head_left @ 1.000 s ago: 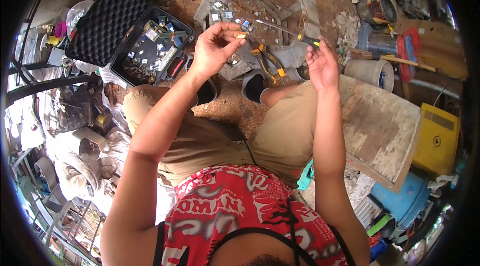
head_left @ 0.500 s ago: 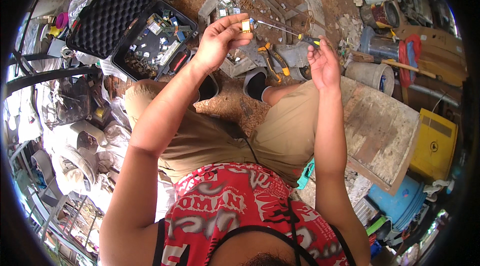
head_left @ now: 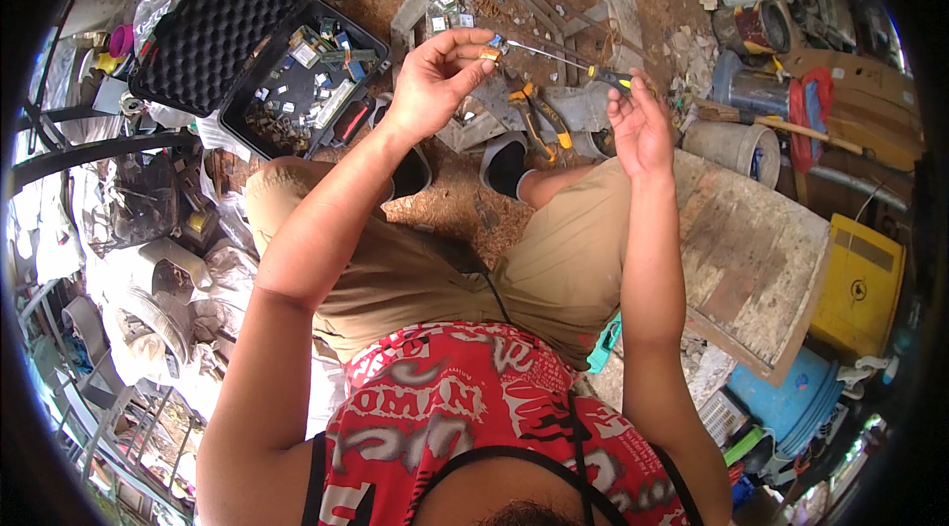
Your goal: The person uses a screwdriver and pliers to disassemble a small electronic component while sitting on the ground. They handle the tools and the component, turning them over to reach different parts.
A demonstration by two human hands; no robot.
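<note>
Pliers (head view): yellow-and-black pliers (head_left: 540, 121) lie open-handled on the grey base (head_left: 581, 111); landmark for the places below. Within reach of both hands, perhaps parked there for that.
Gold piece: small gold-coloured piece (head_left: 490, 53), in the air beyond the pliers and left of them.
Left hand: left hand (head_left: 433, 81), left of the pliers; fingers narrow, pinching the gold piece at thumb and fingertips. Such a pinch probably keeps most of its edge exposed.
Screwdriver: screwdriver (head_left: 609, 78) slants across beyond the pliers, tip toward the gold piece; contact cannot be told.
Right hand: right hand (head_left: 643, 131), right of the pliers; fingers curled on the screwdriver's handle end, likely to leave the full shaft for reach.
Black case: open black case (head_left: 219, 32), well left of the pliers, loose boards and chips inside; lid back, presumably for access.
Change: half a second ago the gold piece shows its flat square face; now it is tipped nearly edge-on. Right hand, screwdriver and pliers look unmoved.
</note>
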